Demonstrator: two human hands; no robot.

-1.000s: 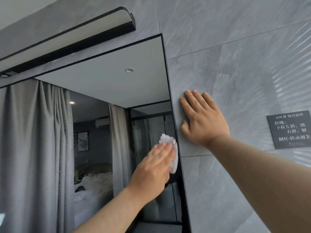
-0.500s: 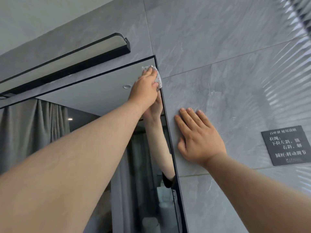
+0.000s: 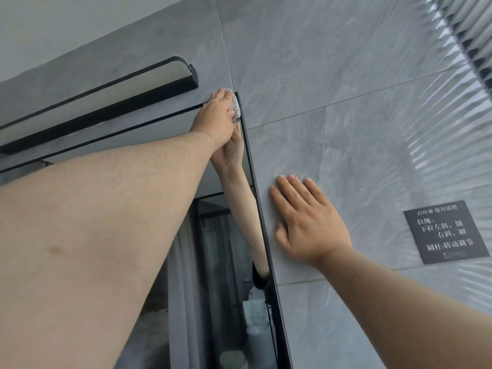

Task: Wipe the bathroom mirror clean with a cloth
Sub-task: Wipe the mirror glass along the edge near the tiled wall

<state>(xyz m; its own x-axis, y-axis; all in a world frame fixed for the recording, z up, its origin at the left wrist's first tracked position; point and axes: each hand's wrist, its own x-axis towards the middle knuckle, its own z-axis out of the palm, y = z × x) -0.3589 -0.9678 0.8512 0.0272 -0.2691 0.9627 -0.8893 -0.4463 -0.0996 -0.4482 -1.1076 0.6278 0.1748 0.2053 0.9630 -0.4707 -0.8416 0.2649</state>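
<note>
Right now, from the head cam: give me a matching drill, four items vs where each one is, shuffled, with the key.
Column 1:
1. left hand
2. right hand
3. cloth
4. black sign

Column 2:
A. mounted on the tile wall, far right
B. at the mirror's top right corner, reaching up
C. flat on the tile wall just right of the mirror frame
D. pressed under a hand against the mirror's top right corner

Pairs: 1-B, 2-C, 3-D, 4-A
</note>
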